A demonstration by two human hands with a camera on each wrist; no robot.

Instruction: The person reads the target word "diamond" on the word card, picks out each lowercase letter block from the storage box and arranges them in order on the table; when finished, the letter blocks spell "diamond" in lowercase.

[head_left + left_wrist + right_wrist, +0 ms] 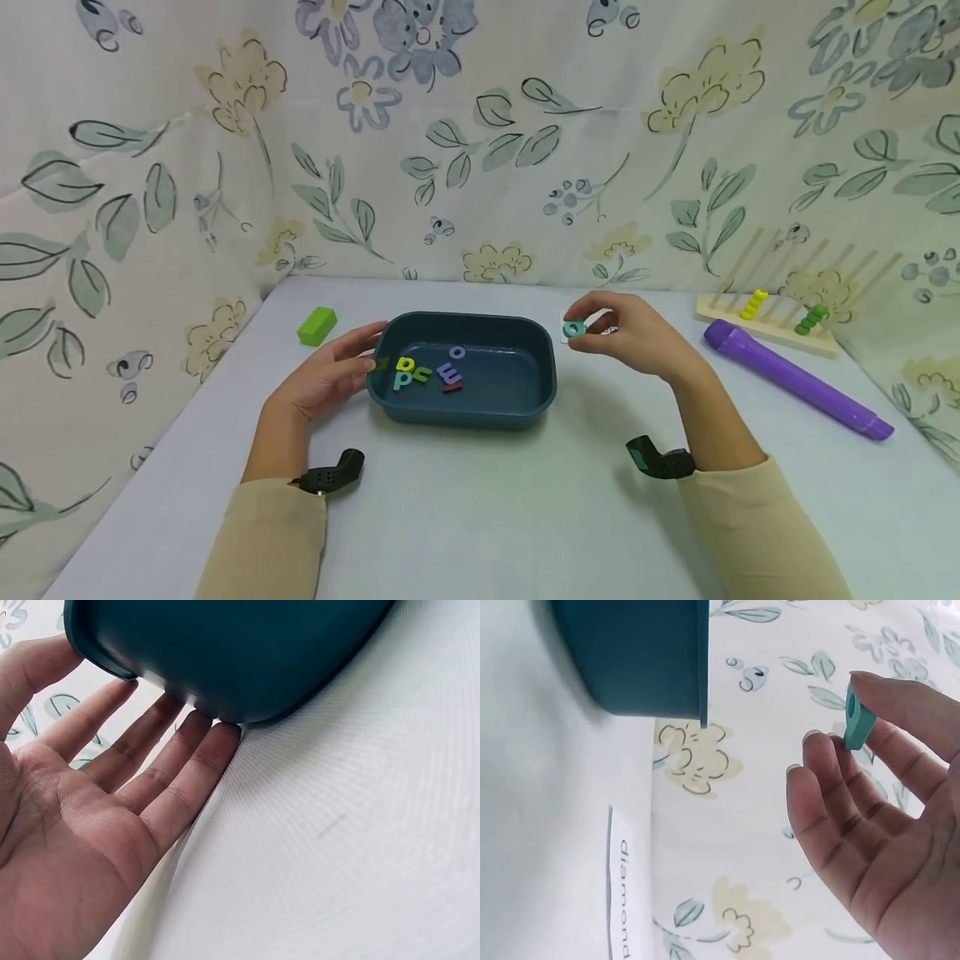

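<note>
I have the small teal, ring-like letter piece at the fingertips of the right hand, pinched between thumb and index finger, the other fingers held apart from it. I judge that this light edge pinch is meant to leave its face uncovered. That face, with its round hole, turns toward the head camera; from the right wrist I see it nearly edge-on, its longer axis close to upright in that view. Which end is its top I can't tell. Near those fingertips lies a white paper strip printed "diamond". Left of that hand sits the dark teal-blue rectangular tray, holding multicoloured letters. The left hand, fingers spread and nearly straight, rests against the tray's nearest end, probably to steady it.
</note>
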